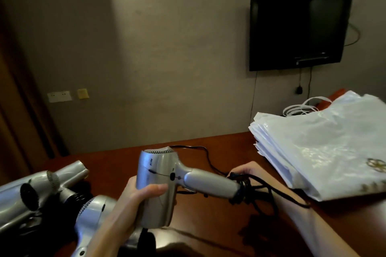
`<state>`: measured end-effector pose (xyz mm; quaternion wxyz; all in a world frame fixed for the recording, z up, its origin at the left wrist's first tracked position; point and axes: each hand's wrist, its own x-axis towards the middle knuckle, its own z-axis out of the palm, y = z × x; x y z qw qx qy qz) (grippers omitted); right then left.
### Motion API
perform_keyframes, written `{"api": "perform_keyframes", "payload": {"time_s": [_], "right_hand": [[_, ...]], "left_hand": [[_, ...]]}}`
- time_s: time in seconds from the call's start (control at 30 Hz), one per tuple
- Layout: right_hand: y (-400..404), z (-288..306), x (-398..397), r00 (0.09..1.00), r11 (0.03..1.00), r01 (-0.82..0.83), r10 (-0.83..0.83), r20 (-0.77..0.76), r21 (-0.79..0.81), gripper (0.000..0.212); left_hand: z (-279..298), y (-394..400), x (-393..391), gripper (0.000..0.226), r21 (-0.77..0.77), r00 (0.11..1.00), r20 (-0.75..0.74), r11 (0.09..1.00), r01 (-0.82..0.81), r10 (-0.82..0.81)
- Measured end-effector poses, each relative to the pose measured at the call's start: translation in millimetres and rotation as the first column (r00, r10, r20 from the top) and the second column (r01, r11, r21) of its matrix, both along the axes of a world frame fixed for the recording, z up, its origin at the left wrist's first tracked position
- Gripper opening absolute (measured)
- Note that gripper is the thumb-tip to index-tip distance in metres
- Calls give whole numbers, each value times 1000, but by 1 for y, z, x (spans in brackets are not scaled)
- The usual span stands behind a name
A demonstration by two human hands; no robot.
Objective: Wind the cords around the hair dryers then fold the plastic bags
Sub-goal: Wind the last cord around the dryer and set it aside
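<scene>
The left hand is gripping a hair dryer above the brown table; the right hand is pinching its cord; plastic bags are lying under the wall television.

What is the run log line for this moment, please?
left hand grips hair dryer body | right hand winds black cord at handle end | plastic bags stacked, unfolded
</scene>
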<state>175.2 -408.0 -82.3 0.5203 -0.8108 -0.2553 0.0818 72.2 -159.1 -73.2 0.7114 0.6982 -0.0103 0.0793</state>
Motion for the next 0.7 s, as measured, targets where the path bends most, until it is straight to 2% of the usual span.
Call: {"api": "perform_keyframes", "payload": {"time_s": [0.07, 0.17, 0.27, 0.37, 0.5, 0.6, 0.7], "right_hand": [[-10, 7, -5, 999, 999, -4, 5, 41, -37, 30], [-15, 14, -11, 994, 999, 7, -1, 108, -54, 16], [-17, 19, -9, 987, 995, 71, -60, 149, -70, 24], [-21, 26, -9, 989, 991, 112, -118, 87, 70, 28], [-24, 38, -19, 997, 975, 80, -76, -26, 208, 19], [-23, 40, -24, 993, 956, 118, -121, -3, 267, 19], [-21, 40, -24, 983, 903, 181, -178, -46, 390, 16]], "left_hand": [[1, 2, 0, 76, 81, 1000, -21, 997, 14, -12], [0, 6, 0, 86, 192, 1000, -31, 981, 7, -1], [0, 8, 0, 99, 263, 1000, -30, 965, -1, 9], [2, 8, 1, 91, 262, 999, 9, 964, -50, 49], [2, 8, 2, 80, 232, 995, 49, 968, -91, 82], [2, 5, 2, 76, 218, 992, 80, 969, -112, 97], [4, 3, 4, 72, 187, 980, 133, 967, -171, 148]]}}
